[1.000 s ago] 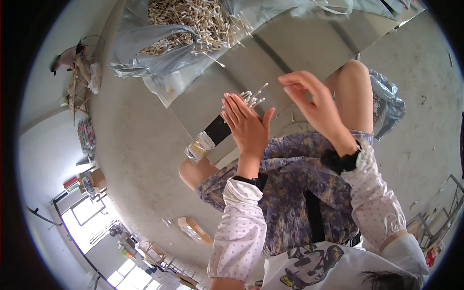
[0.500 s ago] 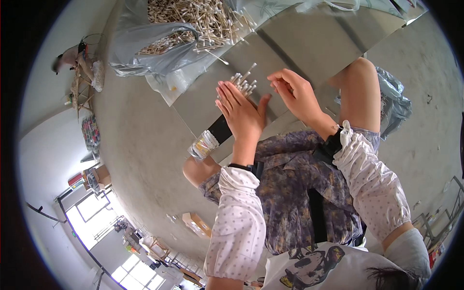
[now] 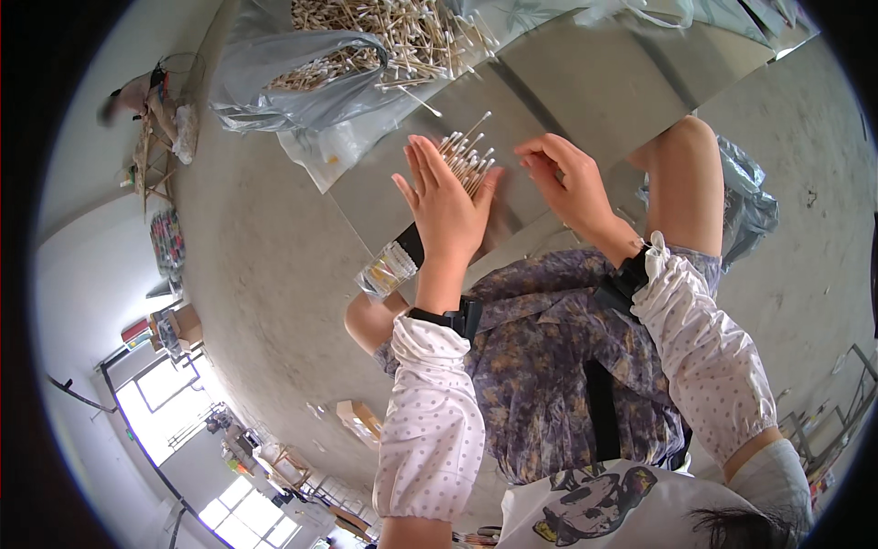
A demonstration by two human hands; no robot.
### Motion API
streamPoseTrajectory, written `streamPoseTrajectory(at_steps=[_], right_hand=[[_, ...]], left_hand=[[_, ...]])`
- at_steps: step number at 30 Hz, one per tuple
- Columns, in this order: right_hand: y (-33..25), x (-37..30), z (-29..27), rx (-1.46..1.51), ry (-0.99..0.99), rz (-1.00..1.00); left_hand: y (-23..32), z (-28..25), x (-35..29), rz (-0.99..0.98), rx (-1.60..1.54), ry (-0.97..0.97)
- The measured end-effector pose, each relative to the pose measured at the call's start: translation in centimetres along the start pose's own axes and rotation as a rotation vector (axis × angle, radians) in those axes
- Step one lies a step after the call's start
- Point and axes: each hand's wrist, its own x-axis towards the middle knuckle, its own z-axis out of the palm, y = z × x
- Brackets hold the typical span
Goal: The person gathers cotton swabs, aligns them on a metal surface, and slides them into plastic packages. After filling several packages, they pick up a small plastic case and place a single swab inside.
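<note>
A bundle of wooden cotton swabs (image 3: 469,165) shows between the thumb and fingers of my left hand (image 3: 443,209), white tips pointing up and away. Its lower ends are hidden behind that hand. My left fingers are stretched out, with the thumb apart on the bundle's right side. To the right of the bundle, my right hand (image 3: 574,188) hovers over the metal tabletop (image 3: 585,91). The right fingers are loosely bent and slightly blurred, and nothing shows in them. Beside my left wrist lies a clear plastic packet (image 3: 388,269) with white and yellow contents, against a black strip (image 3: 411,242).
A grey plastic bag (image 3: 274,96) heaped with loose cotton swabs (image 3: 375,41) stands at the far left of the table. One swab sticks out over its edge. Another grey bag (image 3: 745,201) lies right of my knee. Far left, a person (image 3: 137,96) is beside a wooden stand.
My left hand has turned and shifted slightly left, so more of the swab bundle shows beside the thumb. My right hand stays nearly in place.
</note>
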Motion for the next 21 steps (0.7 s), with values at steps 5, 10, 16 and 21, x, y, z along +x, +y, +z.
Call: streamPoseTrajectory(at_steps=[5,10,16,21], right_hand=[[-0.3,0.3,0.1,0.068,-0.002,0.04],[-1.9,1.9,-0.4,0.097,-0.042,0.058],[-1.2,6.4,0.1,-0.435,-0.167,-0.323],[-0.3,7.4,-0.7,-0.651,-0.363,-0.316]], left_hand=[[0.7,2.6,-1.3,0.001,0.122,0.055],[1.5,3.1,-3.2,0.036,0.103,0.064],[1.1,1.8,-2.5,0.026,-0.124,0.094],[-0.8,0.2,-2.5,-0.052,-0.486,0.214]])
